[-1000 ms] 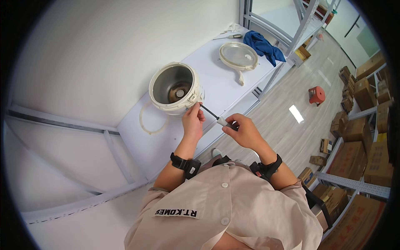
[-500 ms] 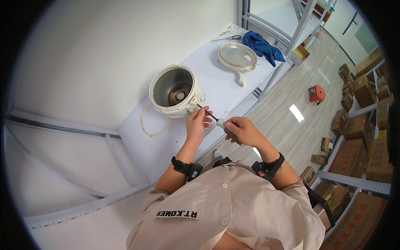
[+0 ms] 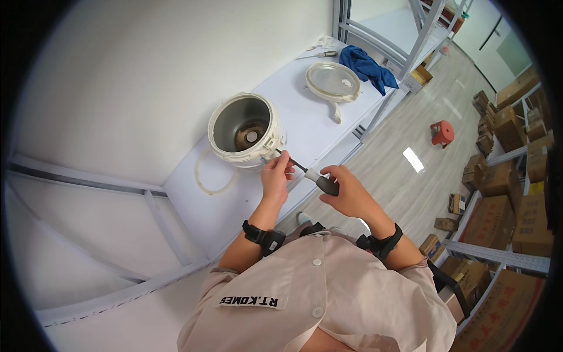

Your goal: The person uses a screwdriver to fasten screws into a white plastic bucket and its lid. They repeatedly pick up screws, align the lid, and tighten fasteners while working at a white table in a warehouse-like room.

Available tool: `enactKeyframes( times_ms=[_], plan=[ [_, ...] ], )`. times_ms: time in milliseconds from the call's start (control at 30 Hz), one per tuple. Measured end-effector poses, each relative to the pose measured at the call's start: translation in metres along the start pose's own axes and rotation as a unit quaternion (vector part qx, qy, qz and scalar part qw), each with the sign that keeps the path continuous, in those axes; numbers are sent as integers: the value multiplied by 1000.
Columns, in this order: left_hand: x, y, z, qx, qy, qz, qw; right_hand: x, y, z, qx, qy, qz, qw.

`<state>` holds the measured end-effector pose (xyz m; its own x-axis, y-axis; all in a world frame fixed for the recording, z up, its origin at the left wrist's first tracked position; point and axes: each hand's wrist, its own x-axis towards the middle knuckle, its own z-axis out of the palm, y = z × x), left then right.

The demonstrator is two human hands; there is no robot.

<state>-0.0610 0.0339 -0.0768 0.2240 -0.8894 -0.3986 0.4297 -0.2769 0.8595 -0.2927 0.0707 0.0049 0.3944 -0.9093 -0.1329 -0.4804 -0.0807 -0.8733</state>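
My left hand (image 3: 274,179) pinches the thin shaft of a screwdriver (image 3: 323,182) close to its tip. The thumb and fingers of my right hand (image 3: 354,197) curve around the dark end of its grey handle. The tip meets the near right side of an open, cream-coloured rice cooker body (image 3: 246,159), by a bracket below the rim; the contact spot is partly hidden by my left fingers. Brown stains surround a round piece at the bottom of the cooker's metal interior. A pale ring (image 3: 199,180) lies to its left on the white table (image 3: 293,114).
Farther back on the table lie a round cooker lid (image 3: 333,80) with a handle, a second screwdriver (image 3: 328,54) and a blue cloth (image 3: 369,68). A red stool (image 3: 442,134) stands on the floor. Shelves with cardboard boxes (image 3: 491,220) line the right side.
My right hand has shifted its hold on the screwdriver handle, its thumb and fingers now more spread around it. My left hand and the cooker stay nearly in place.
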Motion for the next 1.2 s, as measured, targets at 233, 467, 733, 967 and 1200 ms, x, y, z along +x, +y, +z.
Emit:
enactKeyframes(
  times_ms=[233, 467, 733, 967, 1200],
  plan=[
    [-11, 15, 6, 49, -69, 49, 995, 2, -3, -5, 183, 0, 87, 979],
    [-12, 12, 3, -12, -82, 12, 996, 3, 8, 4, 129, 15, 29, 991],
    [-4, 2, -2, 33, -37, 18, 999, -3, 13, 1, 140, 13, 32, 989],
    [-21, 12, 4, 17, -80, 23, 996, 2, 4, -6, 268, -45, 146, 951],
    [-10, 3, 3, 25, -63, 35, 997, -4, 25, 14, 46, 59, -60, 995]
  ],
)
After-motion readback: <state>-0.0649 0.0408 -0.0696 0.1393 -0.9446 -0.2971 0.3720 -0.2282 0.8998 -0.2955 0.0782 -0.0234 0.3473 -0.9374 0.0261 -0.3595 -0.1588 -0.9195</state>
